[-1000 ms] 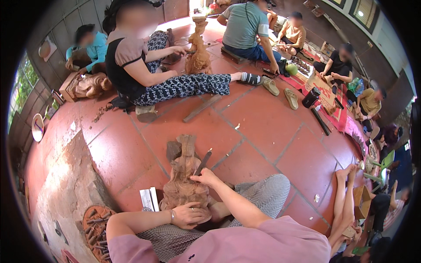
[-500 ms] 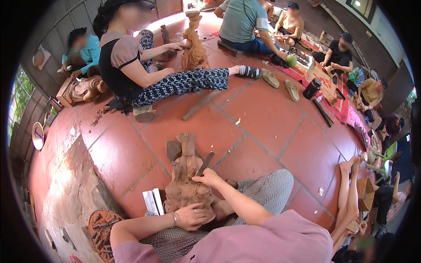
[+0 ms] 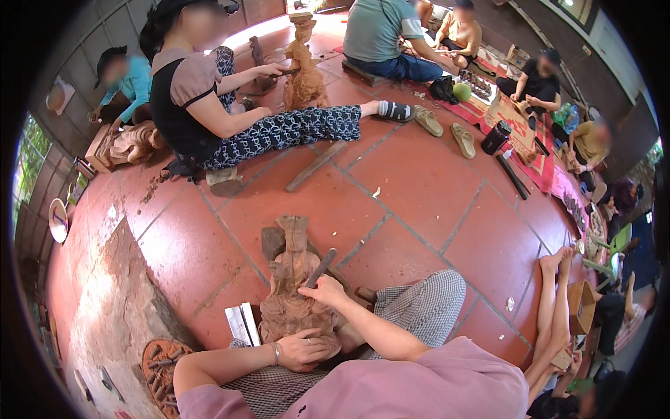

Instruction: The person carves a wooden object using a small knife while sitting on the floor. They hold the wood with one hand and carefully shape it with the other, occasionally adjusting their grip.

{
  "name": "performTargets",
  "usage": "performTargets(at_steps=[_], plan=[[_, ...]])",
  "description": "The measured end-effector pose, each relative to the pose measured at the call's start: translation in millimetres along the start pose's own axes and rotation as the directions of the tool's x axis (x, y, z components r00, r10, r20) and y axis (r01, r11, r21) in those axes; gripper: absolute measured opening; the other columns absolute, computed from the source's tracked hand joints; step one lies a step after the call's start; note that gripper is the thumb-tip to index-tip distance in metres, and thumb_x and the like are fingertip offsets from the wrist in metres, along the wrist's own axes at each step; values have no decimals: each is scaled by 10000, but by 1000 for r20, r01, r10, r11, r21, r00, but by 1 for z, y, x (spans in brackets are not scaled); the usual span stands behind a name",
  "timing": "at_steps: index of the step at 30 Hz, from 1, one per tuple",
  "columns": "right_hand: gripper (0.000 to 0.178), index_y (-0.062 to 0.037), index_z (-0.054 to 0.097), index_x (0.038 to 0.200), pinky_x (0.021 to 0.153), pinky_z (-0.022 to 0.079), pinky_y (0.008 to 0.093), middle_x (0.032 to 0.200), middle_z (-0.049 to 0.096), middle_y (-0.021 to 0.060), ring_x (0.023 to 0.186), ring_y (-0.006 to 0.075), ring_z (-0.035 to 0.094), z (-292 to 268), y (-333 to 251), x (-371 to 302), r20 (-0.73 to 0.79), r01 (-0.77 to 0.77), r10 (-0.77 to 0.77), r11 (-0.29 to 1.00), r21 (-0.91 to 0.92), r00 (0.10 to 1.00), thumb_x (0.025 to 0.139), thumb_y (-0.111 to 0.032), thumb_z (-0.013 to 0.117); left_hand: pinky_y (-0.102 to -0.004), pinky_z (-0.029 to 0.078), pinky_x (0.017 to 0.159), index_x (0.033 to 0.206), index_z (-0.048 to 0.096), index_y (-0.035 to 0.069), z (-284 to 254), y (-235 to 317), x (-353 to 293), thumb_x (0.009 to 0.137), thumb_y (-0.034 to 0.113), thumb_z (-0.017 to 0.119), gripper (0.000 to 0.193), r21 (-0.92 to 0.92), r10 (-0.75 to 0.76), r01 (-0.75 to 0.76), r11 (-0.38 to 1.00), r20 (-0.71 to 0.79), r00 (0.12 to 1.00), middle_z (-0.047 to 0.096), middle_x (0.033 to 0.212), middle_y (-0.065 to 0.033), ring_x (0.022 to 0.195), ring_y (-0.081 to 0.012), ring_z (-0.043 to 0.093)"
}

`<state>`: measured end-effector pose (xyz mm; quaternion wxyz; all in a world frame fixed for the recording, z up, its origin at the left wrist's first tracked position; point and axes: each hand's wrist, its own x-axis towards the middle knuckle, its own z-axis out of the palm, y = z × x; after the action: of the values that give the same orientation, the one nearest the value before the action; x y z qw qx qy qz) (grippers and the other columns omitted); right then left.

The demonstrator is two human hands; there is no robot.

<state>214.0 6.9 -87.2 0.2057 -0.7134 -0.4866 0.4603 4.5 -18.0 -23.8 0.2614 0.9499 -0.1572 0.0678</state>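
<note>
A carved brown wooden figure [image 3: 296, 262] stands upright between my legs, its base close to my lap. My left hand [image 3: 306, 350], with a ring and a bracelet, curls over the lower front of the figure and holds it. In my right hand [image 3: 325, 291] is a dark, narrow carving chisel [image 3: 322, 265], gripped low, its far end slanting up to the right. The fingers press against the figure's chest; the chisel's working tip is hidden there. A dark wooden block [image 3: 273, 242] shows behind the figure.
Left of me lies a big rough wooden slab [image 3: 105, 307] with a round tray [image 3: 150, 346] of chisels on it. A white box-like piece [image 3: 242, 324] sits beside the figure. Ahead, a co-worker carves a taller statue [image 3: 303, 77]; a wooden bar [image 3: 315, 167] lies on the tiles.
My right hand and the chisel have shifted slightly left and down along the figure's chest. My left hand stays on the base. A co-worker's hand has left the green fruit at the back.
</note>
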Motion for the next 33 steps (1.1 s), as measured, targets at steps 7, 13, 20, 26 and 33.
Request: performTargets(at_steps=[7, 13, 20, 26, 33], plan=[[486, -103, 766, 894, 816, 527, 424, 913, 726, 157, 937, 314, 690, 11, 2, 4, -31, 69, -67, 995, 67, 997, 758, -569, 740, -485, 326, 1120, 1206, 622, 71, 5, -1, -5, 799, 361, 721, 509, 44, -8, 7, 999, 15, 1000, 640, 1217, -108, 1184, -220, 591], [401, -81, 765, 902, 793, 521, 387, 895, 732, 132, 895, 257, 698, 5, 7, 9, 38, 75, -84, 980, 185, 996, 781, -462, 775, -499, 342, 1111, 1210, 616, 56, -1, -1, 0, 781, 327, 738, 522, -12, 12, -13, 1000, -16, 1000, 638, 1218, -119, 1186, -233, 586], [236, -33, 688, 893, 750, 492, 303, 866, 689, 33, 816, 123, 629, -10, -2, 12, 139, -20, -34, 929, 369, 990, 829, -230, 800, -508, 345, 1114, 1196, 625, 54, 0, 0, 1, 794, 306, 717, 483, -13, -9, 9, 1000, -12, 1000, 639, 1209, -123, 1187, -236, 584], [285, -35, 711, 896, 772, 510, 340, 859, 710, 73, 790, 176, 650, 18, 35, 26, 140, 53, -120, 913, 404, 983, 808, -292, 799, -528, 327, 1126, 1231, 607, 50, 9, -1, -5, 817, 318, 691, 500, -30, 16, -17, 999, -3, 1000, 622, 1262, -143, 1226, -253, 568], [220, -39, 682, 887, 770, 500, 308, 892, 668, 34, 856, 135, 620, 3, 7, 16, -13, 169, -184, 873, 457, 983, 838, -220, 797, -528, 283, 1154, 1234, 582, 16, 1, 2, -1, 837, 268, 668, 477, -29, 29, -29, 999, -21, 999, 612, 1270, -159, 1253, -279, 555]])
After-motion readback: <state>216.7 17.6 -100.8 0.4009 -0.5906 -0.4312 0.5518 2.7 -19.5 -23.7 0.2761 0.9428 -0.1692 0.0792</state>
